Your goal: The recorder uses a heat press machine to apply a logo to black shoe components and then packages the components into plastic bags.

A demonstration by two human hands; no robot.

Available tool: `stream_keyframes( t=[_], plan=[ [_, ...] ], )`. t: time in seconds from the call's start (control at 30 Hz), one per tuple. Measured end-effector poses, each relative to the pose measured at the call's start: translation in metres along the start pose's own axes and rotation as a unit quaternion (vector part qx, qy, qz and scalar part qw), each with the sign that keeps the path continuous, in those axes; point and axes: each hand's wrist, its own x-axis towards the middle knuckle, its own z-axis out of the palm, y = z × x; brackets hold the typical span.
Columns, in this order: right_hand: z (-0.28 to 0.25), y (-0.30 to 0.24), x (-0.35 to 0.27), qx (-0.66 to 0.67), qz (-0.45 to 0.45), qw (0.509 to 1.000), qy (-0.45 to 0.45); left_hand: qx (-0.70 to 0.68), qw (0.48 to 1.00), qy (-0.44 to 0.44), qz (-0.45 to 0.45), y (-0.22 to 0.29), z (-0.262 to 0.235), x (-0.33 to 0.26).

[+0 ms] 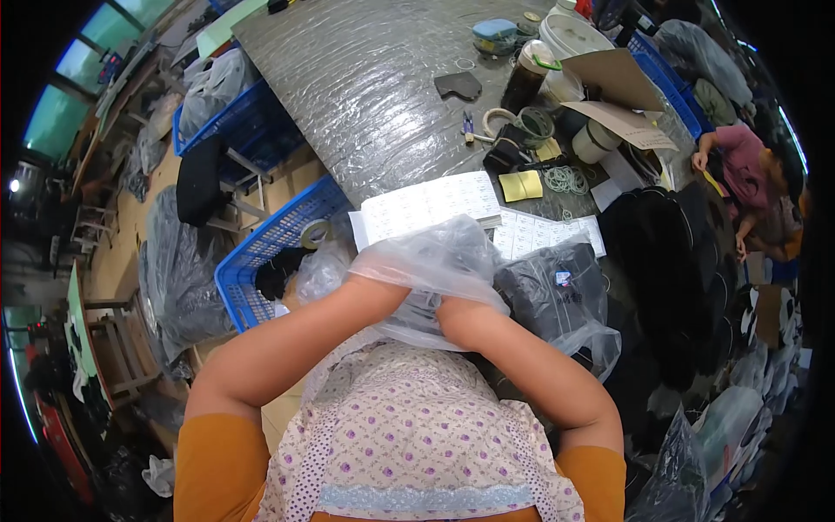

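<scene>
A crumpled clear plastic bag is draped over both my hands in front of my apron. My left hand reaches under its film from the left, beside a stack of printed white label sheets. From the right, my right hand goes into the folds nearer my body. The plastic hides the fingers of both hands, so their grip does not show. To the right of the bag lies a dark packet in clear plastic with a small blue and white sticker.
A blue basket holding tape stands at left. On the grey table are a yellow notepad, snips, a dark-filled jar, and an open carton. Black goods are piled at right; another person sits beyond.
</scene>
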Motion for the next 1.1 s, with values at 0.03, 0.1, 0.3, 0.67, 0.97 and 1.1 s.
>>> stream_keyframes(
  t=[0.03, 0.1, 0.3, 0.67, 0.97, 1.1],
  plan=[
    [-0.003, -0.002, 0.002, 0.033, 0.022, 0.999, 0.003, 0.021, 1.000, 0.015, 0.007, 0.002, 0.000, 0.001],
    [-0.013, -0.003, -0.003, 0.109, 0.014, 0.993, 0.036, -0.026, 0.999, 0.022, 0.023, -0.001, 0.002, -0.001],
    [0.053, 0.019, 0.011, 0.080, -0.005, 0.996, 0.036, 0.090, 0.991, -0.046, 0.084, -0.018, 0.005, 0.016],
    [-0.002, 0.012, -0.006, -0.029, -0.150, 0.988, -0.009, 0.176, 0.979, -0.102, -0.002, -0.016, -0.011, 0.039],
    [0.013, -0.007, -0.007, -0.058, -0.181, 0.977, -0.099, -0.006, 0.990, -0.100, -0.100, -0.009, -0.011, 0.043],
    [0.005, -0.009, -0.010, -0.045, -0.184, 0.978, -0.083, -0.043, 0.979, -0.109, -0.168, -0.008, -0.018, 0.044]
  ],
)
